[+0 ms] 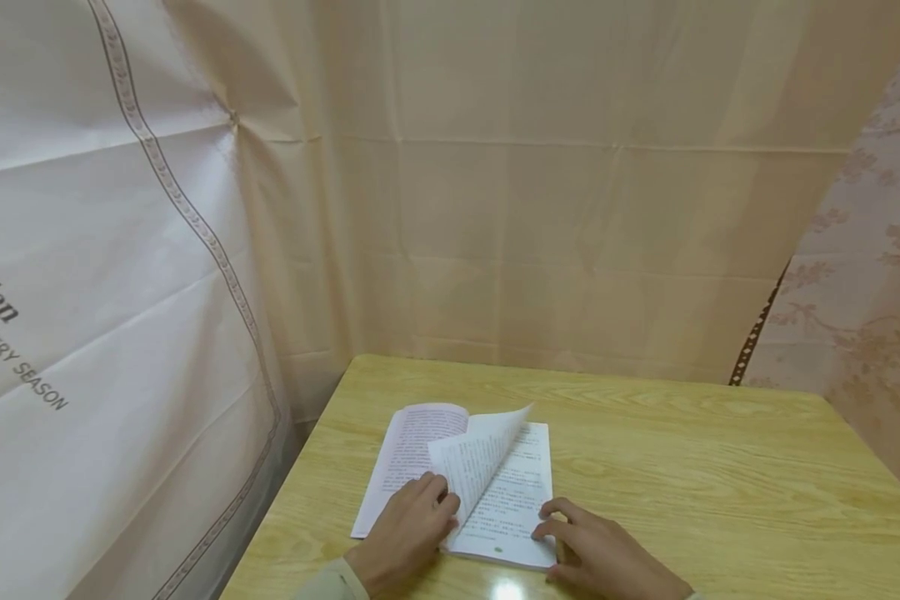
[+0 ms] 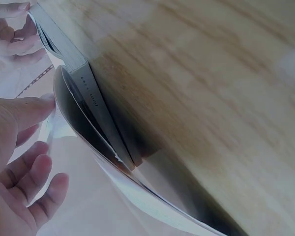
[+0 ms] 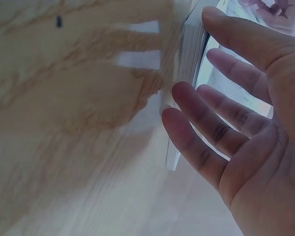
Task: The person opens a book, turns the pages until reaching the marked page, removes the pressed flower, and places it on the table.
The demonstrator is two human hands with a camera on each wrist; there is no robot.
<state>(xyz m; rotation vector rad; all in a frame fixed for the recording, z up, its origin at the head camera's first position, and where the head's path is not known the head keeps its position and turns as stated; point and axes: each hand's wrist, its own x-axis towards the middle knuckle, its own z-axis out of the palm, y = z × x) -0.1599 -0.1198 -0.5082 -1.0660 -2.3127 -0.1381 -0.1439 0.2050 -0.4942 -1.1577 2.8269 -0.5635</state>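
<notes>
An open book [image 1: 513, 500] lies on the wooden table, its printed pages facing up. One leaf [image 1: 480, 458] is raised and curls across the middle, leaning left over the left-hand pages [image 1: 412, 450]. My left hand [image 1: 412, 521] lies over the lower middle of the book with bent fingers, holding the raised leaf near its bottom edge. In the left wrist view, the left thumb [image 2: 37, 105] meets a curved paper edge. My right hand [image 1: 596, 546] is at the lower right corner, its fingers loosely spread beside the page block [image 3: 191, 54].
The wooden table [image 1: 682, 467] extends to the right of the book and behind it. Beige cloth [image 1: 540, 208] hangs behind the table. A white printed cloth [image 1: 120, 317] hangs on the left, and a floral one [image 1: 862, 308] on the right.
</notes>
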